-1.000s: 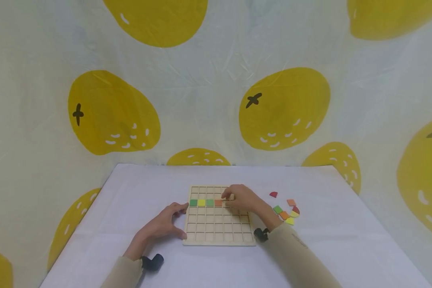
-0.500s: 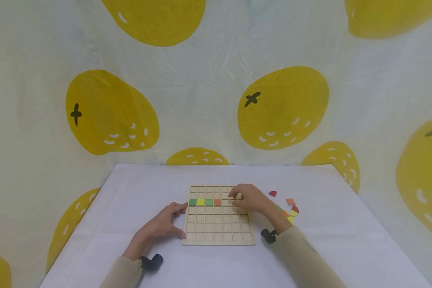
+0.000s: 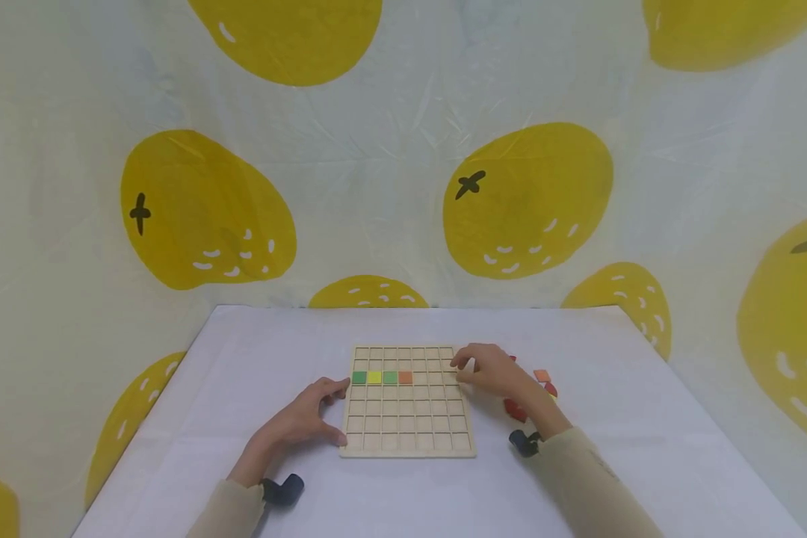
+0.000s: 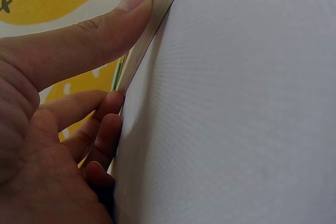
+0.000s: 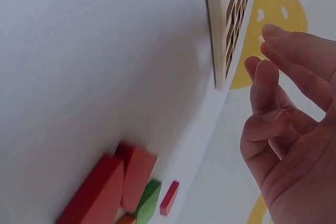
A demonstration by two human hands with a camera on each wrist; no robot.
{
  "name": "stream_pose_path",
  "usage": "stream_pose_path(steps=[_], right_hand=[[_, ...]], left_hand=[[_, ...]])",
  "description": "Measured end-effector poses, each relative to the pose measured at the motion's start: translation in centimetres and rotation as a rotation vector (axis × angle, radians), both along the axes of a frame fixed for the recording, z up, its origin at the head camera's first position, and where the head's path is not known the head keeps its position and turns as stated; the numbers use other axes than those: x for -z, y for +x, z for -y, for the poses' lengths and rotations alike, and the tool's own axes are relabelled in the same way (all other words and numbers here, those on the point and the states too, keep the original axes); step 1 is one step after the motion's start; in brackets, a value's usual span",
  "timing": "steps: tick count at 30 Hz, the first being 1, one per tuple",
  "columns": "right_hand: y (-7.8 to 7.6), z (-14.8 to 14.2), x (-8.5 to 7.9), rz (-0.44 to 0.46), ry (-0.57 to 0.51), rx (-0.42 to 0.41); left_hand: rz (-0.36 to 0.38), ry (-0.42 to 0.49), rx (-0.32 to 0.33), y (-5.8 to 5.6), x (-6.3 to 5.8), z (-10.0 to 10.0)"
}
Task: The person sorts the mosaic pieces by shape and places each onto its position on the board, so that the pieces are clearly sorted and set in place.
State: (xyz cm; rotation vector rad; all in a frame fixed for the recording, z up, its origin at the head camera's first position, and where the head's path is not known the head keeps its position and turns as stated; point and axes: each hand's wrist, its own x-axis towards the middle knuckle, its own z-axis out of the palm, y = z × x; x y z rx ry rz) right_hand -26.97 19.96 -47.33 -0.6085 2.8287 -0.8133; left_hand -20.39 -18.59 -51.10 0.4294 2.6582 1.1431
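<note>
A light wooden grid board [image 3: 403, 442] lies on the white table. In its third row from the back, from the left, sit a green tile [image 3: 359, 377], a yellow tile [image 3: 374, 377], a second green tile [image 3: 390, 377] and an orange tile [image 3: 406, 377]. My left hand [image 3: 301, 415] touches the board's left edge, thumb near the front corner and fingertips farther back. My right hand [image 3: 487, 370] hovers at the board's right edge with fingers loosely bent and nothing in them, as the right wrist view confirms.
Right of the board lie loose pieces: red pieces [image 3: 515, 410], an orange tile [image 3: 541, 376] and a rounded red piece [image 3: 551, 388], partly behind my right forearm. The right wrist view also shows a green piece [image 5: 149, 201]. A fruit-print curtain [image 3: 370, 187] hangs behind the table.
My right hand has moved right, from beside the orange tile in the row to the board's right edge. My left hand has stayed in place, and the row of tiles is unchanged.
</note>
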Motion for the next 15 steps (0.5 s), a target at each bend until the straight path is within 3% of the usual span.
stream_pose_path(steps=[15], right_hand=[[0.2,-5.4,-0.3,0.025,0.031,0.094]], left_hand=[[0.027,0.007,-0.025,0.0,0.0,-0.2]])
